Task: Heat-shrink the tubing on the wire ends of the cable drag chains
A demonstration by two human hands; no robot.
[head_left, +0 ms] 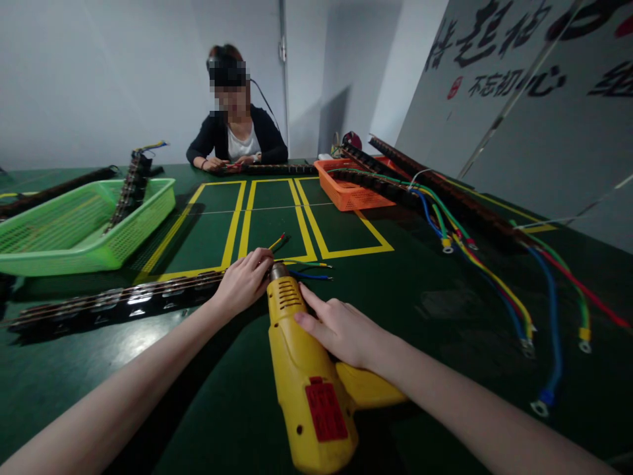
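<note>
My left hand (246,280) is closed around the wire end of a black cable drag chain (133,300), which stretches off to the left on the table. Beyond its fingers stick out thin wires, among them a blue wire (311,275) and a yellow-green wire (309,264). A yellow heat gun (297,343) points away from me, its metal nozzle close beside my left fingers. My right hand (346,330) grips the gun's right side near the front, thumb and forefinger against the body; the other fingers are hidden. The gun's handle shows below my right wrist.
At left stands a green basket (89,257) with a chain piece in it. An orange basket (341,191) at right bears drag chains; colored wires with ring terminals (539,408) spread across the right side. Yellow tape (356,252) marks the green table. A person (237,142) sits opposite.
</note>
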